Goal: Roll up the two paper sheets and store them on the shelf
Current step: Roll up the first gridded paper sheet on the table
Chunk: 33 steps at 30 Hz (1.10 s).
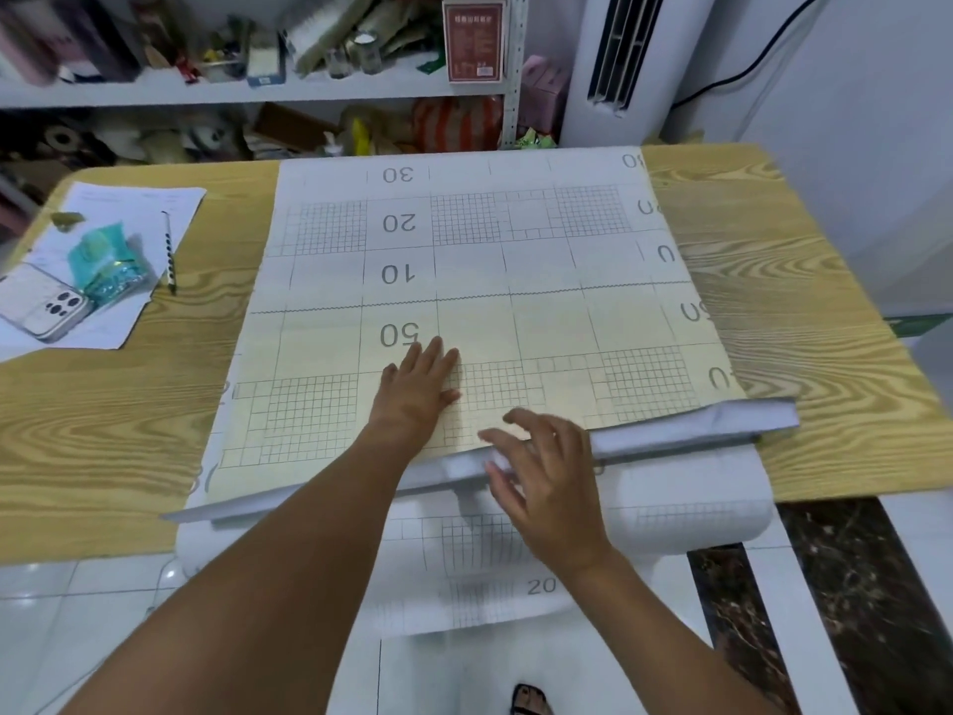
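Nearest you, a white gridded paper sheet [686,513] hangs curled over the near edge of the pale wood-grain table [103,430], its lower part marked "20" drooping toward the tiled floor. Just above it, your right hand [546,482] is released, fingers spread and relaxed, resting across the turned-over near edge [686,428] of the large cream gridded paper sheet [541,322]; that edge forms one narrow grey-white fold running the sheet's full width. Your left hand [417,392] lies flat, fingers straight, pressing the cream sheet down just below the printed "50". This sheet lies spread flat over the middle of the table, reaching its far edge. Far left on the table: a silver phone [54,312], a teal plastic packet [105,265] and a striped pencil [169,255], all on a loose white page [134,203]. Beyond stands the cluttered white metal shelf [206,90].
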Motion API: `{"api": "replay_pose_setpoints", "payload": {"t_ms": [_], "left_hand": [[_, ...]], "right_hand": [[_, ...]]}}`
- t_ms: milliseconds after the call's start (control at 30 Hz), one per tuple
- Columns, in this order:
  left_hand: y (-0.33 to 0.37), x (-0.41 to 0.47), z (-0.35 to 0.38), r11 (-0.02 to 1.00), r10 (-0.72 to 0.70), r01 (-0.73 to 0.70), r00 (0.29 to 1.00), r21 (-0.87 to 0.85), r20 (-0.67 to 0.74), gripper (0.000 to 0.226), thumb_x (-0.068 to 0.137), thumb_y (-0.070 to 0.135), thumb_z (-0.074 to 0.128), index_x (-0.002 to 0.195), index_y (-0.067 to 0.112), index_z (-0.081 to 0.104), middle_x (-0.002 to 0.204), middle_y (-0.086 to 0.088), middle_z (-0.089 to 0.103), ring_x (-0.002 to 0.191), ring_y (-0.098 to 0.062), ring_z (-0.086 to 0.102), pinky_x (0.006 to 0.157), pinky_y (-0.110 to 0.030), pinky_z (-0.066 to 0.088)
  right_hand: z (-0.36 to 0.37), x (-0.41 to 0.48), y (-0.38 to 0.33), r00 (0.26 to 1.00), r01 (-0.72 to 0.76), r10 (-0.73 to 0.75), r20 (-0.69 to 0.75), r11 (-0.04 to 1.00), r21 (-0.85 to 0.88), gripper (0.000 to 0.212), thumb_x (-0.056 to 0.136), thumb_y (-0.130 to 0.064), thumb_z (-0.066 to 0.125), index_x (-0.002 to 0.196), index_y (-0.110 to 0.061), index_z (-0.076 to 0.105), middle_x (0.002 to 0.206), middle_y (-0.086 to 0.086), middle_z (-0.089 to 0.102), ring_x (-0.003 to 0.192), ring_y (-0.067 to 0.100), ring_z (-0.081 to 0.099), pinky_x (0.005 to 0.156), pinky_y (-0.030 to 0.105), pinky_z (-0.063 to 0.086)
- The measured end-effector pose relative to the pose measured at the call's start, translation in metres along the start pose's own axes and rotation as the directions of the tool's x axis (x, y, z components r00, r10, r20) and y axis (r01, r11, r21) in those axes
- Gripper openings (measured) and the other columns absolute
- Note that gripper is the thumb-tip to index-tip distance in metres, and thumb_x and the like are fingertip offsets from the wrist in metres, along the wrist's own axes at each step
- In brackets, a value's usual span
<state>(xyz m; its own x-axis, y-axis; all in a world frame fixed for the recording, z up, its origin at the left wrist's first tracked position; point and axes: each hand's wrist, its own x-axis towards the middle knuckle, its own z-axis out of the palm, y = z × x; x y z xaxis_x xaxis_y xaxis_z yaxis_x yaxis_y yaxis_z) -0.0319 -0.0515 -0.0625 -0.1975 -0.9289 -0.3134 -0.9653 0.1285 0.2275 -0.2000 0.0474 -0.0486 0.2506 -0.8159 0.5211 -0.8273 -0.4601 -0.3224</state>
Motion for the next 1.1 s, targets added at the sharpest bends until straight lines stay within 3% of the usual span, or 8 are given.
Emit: {"api": "replay_pose_setpoints", "payload": {"t_ms": [167, 267, 433, 567, 700, 833, 967, 1100], "left_hand": [[-0.001, 0.006, -0.003, 1.0, -0.002, 0.002, 1.0, -0.013, -0.018, 0.052, 0.097, 0.033, 0.037, 0.144, 0.024, 0.016, 0.156, 0.002, 0.003, 0.144, -0.02, 0.001, 0.115, -0.043, 0.014], [-0.002, 0.009, -0.007, 1.0, 0.0, 0.0, 1.0, -0.01, -0.009, 0.048, 0.097, 0.034, 0.037, 0.142, 0.024, 0.022, 0.156, 0.003, 0.009, 0.143, -0.019, 0.007, 0.112, -0.041, 0.021], [0.001, 0.0, -0.01, 0.999, 0.03, -0.032, 0.996, -0.017, -0.083, 0.04, 0.098, 0.03, 0.032, 0.138, 0.021, 0.032, 0.151, -0.001, 0.026, 0.136, -0.019, 0.026, 0.109, -0.036, 0.025], [0.01, -0.026, -0.009, 0.983, 0.108, -0.143, 0.959, -0.118, -0.263, 0.035, 0.098, 0.023, 0.035, 0.129, 0.013, 0.046, 0.131, -0.007, 0.055, 0.118, -0.025, 0.049, 0.099, -0.035, 0.037], [0.018, -0.064, -0.001, 0.932, 0.286, -0.349, 0.873, -0.096, -0.394, 0.023, 0.088, 0.018, 0.059, 0.11, 0.011, 0.06, 0.098, -0.008, 0.067, 0.089, -0.027, 0.06, 0.074, -0.035, 0.046], [0.006, -0.08, 0.017, 0.895, 0.442, -0.442, 0.85, 0.068, -0.288, 0.038, 0.069, 0.023, 0.079, 0.1, 0.019, 0.056, 0.085, -0.001, 0.063, 0.072, -0.019, 0.056, 0.058, -0.029, 0.046], [0.001, -0.083, 0.017, 0.903, 0.425, -0.425, 0.856, 0.067, -0.295, 0.042, 0.062, 0.01, 0.083, 0.098, 0.015, 0.061, 0.08, -0.003, 0.063, 0.067, -0.022, 0.057, 0.052, -0.029, 0.049], [0.0, -0.084, 0.014, 0.921, 0.387, -0.387, 0.885, 0.055, -0.257, 0.039, 0.053, 0.007, 0.086, 0.088, 0.016, 0.071, 0.068, -0.001, 0.062, 0.058, -0.019, 0.059, 0.043, -0.02, 0.04]], "right_hand": [[0.011, -0.018, 0.018, 0.992, 0.068, -0.054, 0.115, 0.99, -0.121, 0.031, 0.089, -0.038, 0.051, 0.103, -0.017, 0.068, 0.112, 0.007, 0.063, 0.104, 0.021, 0.046, 0.091, 0.034, 0.037], [0.016, -0.015, 0.023, 0.986, 0.081, -0.066, 0.155, 0.992, -0.093, 0.035, 0.084, -0.042, 0.051, 0.096, -0.017, 0.07, 0.111, 0.005, 0.063, 0.107, 0.02, 0.045, 0.093, 0.034, 0.037], [0.018, -0.01, 0.027, 0.954, 0.097, -0.094, 0.284, 0.995, 0.003, 0.03, 0.066, -0.032, 0.08, 0.09, -0.016, 0.072, 0.094, 0.001, 0.064, 0.091, 0.015, 0.047, 0.076, 0.032, 0.049], [0.014, -0.004, 0.025, 0.944, -0.051, 0.002, 0.33, 0.989, 0.14, 0.029, 0.065, -0.018, 0.082, 0.091, -0.012, 0.072, 0.077, -0.001, 0.061, 0.073, 0.016, 0.054, 0.064, 0.027, 0.047], [0.004, 0.008, 0.024, 0.883, -0.344, 0.229, 0.409, 0.909, 0.233, 0.023, 0.077, -0.022, 0.074, 0.098, -0.015, 0.07, 0.091, -0.002, 0.067, 0.082, 0.008, 0.054, 0.073, 0.022, 0.043], [-0.002, 0.02, 0.023, 0.829, -0.432, 0.282, 0.483, 0.871, 0.234, 0.017, 0.075, -0.027, 0.074, 0.09, -0.019, 0.073, 0.086, -0.004, 0.07, 0.079, 0.009, 0.059, 0.072, 0.027, 0.048], [0.0, 0.023, 0.02, 0.776, -0.526, 0.327, 0.54, 0.807, 0.268, 0.016, 0.075, -0.024, 0.075, 0.089, -0.017, 0.075, 0.085, -0.003, 0.072, 0.08, 0.011, 0.064, 0.077, 0.031, 0.051], [0.009, 0.019, 0.021, 0.795, -0.478, 0.292, 0.532, 0.841, 0.252, 0.013, 0.08, -0.023, 0.069, 0.089, -0.016, 0.075, 0.087, -0.004, 0.07, 0.08, 0.007, 0.057, 0.073, 0.024, 0.046]]}}
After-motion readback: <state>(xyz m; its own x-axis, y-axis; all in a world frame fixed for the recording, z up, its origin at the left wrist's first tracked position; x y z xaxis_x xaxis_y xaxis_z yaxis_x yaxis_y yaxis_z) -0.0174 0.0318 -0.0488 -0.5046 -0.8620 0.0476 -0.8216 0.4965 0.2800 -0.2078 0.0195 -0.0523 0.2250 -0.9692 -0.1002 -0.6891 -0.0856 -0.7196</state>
